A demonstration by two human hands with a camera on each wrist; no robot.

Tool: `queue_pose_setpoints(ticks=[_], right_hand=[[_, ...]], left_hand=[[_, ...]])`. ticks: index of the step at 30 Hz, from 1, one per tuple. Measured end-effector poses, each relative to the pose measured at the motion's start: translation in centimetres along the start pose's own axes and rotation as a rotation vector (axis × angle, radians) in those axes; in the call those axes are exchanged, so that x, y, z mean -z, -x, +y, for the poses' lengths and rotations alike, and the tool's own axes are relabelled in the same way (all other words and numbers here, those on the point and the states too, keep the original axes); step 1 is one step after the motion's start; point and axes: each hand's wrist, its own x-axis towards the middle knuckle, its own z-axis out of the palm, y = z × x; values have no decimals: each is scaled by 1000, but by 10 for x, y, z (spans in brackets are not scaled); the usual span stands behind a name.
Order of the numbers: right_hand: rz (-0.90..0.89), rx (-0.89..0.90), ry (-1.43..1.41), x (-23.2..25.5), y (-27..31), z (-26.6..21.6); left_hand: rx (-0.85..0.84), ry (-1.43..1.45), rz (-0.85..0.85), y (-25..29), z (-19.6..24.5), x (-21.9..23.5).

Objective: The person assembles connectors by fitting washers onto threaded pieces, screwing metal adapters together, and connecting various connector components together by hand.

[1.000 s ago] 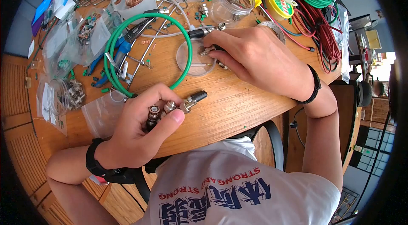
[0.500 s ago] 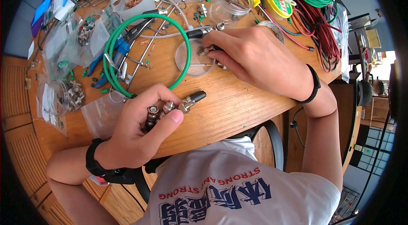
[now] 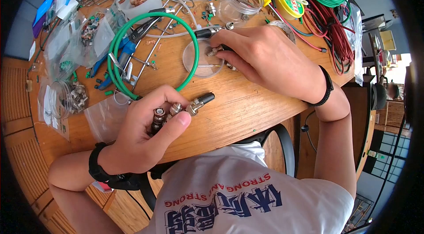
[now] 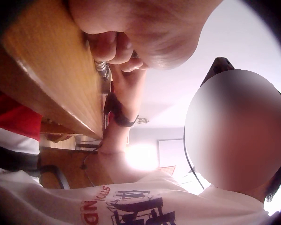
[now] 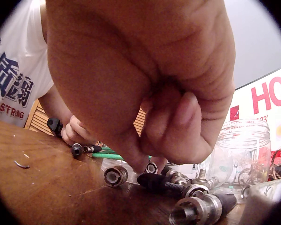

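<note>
My left hand [image 3: 148, 132] curls round several metal connectors near the table's front edge; one with a black end [image 3: 204, 100] sticks out past the thumb. Farther right, my right hand [image 3: 269, 55] pinches a small metal connector [image 3: 214, 51] between thumb and forefinger, over the side of a clear round lid [image 3: 197, 67]. In the right wrist view, a black-sleeved connector [image 5: 159, 183] lies at the fingertips of the right hand [image 5: 145, 84], among several silver connectors [image 5: 196, 209]. The left wrist view shows the left hand's curled fingers [image 4: 114, 47] with metal beside them.
A green cable loop [image 3: 194, 42] lies left of the lid, over a wire rack and blue-handled pliers [image 3: 127, 48]. Behind stand a clear jar [image 3: 240, 2], a white cup [image 3: 140, 2] and a yellow tub [image 3: 290, 6]. Red cables [image 3: 338, 42] lie at the right.
</note>
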Motion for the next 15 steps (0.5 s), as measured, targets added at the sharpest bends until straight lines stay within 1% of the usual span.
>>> queue_pose_setpoints(ticks=[7,15], right_hand=[[10,31,-36,1,-1,0],[3,18,-21,1,-1,0]], left_hand=[[4,8,0,0,-1,0],[4,7,-3,0,-1,1]])
